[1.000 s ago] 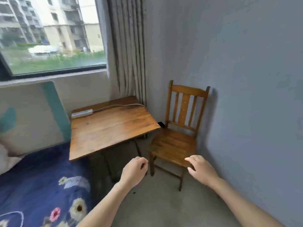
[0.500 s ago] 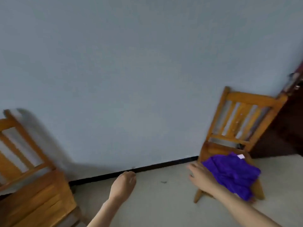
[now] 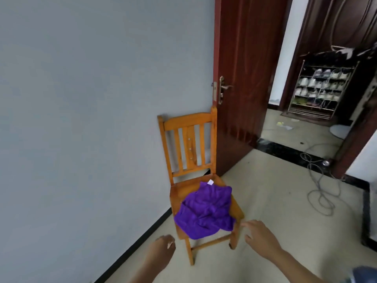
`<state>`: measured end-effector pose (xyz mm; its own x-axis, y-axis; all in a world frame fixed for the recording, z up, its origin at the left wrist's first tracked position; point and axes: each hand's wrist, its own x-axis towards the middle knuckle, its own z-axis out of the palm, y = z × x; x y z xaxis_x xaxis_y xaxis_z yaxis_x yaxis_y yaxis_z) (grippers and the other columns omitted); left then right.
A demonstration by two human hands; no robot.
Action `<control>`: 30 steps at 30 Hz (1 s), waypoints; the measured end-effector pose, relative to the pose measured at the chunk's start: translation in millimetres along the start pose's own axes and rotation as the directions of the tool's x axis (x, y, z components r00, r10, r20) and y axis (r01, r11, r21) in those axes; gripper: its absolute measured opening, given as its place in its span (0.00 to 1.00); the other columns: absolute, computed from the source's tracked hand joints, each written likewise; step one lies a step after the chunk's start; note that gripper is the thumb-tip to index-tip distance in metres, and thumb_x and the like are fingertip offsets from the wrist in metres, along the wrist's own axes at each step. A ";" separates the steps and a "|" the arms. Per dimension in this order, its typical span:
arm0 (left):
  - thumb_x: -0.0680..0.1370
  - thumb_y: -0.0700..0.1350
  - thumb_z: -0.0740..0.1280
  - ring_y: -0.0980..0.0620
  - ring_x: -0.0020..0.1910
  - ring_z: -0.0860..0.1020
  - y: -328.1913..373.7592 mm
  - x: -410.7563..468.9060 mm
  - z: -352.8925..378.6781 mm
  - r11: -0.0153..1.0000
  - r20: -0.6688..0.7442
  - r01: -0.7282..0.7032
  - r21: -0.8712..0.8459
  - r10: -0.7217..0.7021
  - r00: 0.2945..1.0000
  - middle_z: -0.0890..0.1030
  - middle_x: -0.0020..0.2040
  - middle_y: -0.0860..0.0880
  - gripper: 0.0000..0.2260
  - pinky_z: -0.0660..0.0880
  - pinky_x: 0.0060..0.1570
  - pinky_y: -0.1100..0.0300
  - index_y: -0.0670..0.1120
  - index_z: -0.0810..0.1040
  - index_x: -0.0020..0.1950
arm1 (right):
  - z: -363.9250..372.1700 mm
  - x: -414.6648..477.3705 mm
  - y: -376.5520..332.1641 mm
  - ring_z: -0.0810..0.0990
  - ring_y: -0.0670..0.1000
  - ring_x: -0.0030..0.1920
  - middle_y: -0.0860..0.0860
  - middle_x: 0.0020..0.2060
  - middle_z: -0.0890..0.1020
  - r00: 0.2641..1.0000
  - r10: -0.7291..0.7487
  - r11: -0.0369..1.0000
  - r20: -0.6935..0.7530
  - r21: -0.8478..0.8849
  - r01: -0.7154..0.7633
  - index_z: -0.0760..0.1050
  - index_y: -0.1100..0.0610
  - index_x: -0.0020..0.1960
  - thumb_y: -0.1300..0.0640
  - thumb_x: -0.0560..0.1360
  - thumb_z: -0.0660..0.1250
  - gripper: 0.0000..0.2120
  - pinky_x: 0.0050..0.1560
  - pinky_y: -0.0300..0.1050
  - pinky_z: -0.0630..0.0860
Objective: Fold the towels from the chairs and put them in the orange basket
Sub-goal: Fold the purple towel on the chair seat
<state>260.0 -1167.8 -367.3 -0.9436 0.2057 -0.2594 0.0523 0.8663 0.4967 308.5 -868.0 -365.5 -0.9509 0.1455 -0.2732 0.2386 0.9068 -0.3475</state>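
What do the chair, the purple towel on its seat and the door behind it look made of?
Chair: wood with a glossy orange varnish; slats and joints show. Purple towel: soft plush cloth, perhaps microfibre; it lies crumpled in matt folds. Door: dark red-brown wood or veneer, slightly shiny; which, unclear.

Bare forearms [image 3: 146, 268], blue sleeve edge [image 3: 365, 274] on the right.

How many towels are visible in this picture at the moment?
1. The purple towel lies crumpled on the seat of the wooden chair, beside the door. Other towels may be outside the view.
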 end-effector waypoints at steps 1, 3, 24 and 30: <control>0.78 0.45 0.59 0.53 0.57 0.77 9.8 17.8 5.7 1.000 0.031 0.012 0.001 -0.012 0.999 0.72 0.43 0.58 0.12 0.69 0.54 0.65 0.50 0.78 0.58 | -3.6 13.4 9.2 0.70 0.51 0.63 0.52 0.60 0.74 1.000 0.014 1.000 -0.001 0.015 -0.014 0.72 0.56 0.62 0.56 0.75 0.61 0.16 0.61 0.44 0.70; 0.77 0.43 0.60 0.51 0.56 0.78 21.9 42.2 17.4 0.998 0.093 0.056 0.006 -0.056 0.994 0.73 0.42 0.57 0.09 0.70 0.54 0.64 0.54 0.78 0.51 | -4.4 33.2 20.3 0.70 0.51 0.63 0.52 0.61 0.74 1.000 0.014 1.000 0.024 0.023 -0.014 0.72 0.56 0.62 0.57 0.75 0.60 0.15 0.61 0.44 0.70; 0.78 0.44 0.59 0.52 0.59 0.77 -44.6 288.1 117.3 0.906 0.349 0.421 0.041 -0.408 0.844 0.80 0.60 0.51 0.13 0.72 0.56 0.63 0.50 0.77 0.59 | 125.5 289.2 -2.7 0.68 0.52 0.63 0.51 0.61 0.73 0.942 0.043 0.997 0.334 0.044 -0.062 0.69 0.54 0.65 0.56 0.78 0.57 0.16 0.59 0.45 0.69; 0.79 0.50 0.59 0.49 0.58 0.78 -87.9 348.6 153.2 0.858 0.383 0.513 0.024 -0.482 0.788 0.79 0.61 0.49 0.14 0.73 0.56 0.58 0.49 0.75 0.63 | 193.1 351.8 -24.9 0.72 0.51 0.62 0.49 0.60 0.75 0.927 0.001 0.999 0.376 -0.030 0.011 0.72 0.55 0.64 0.54 0.75 0.64 0.18 0.56 0.45 0.73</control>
<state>-23.5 -1102.5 -628.3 -0.6433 -0.0812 -0.7613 -0.4319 0.8595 0.2733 6.2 -915.8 -626.2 -0.8068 -0.0133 -0.5907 0.2218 0.9198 -0.3236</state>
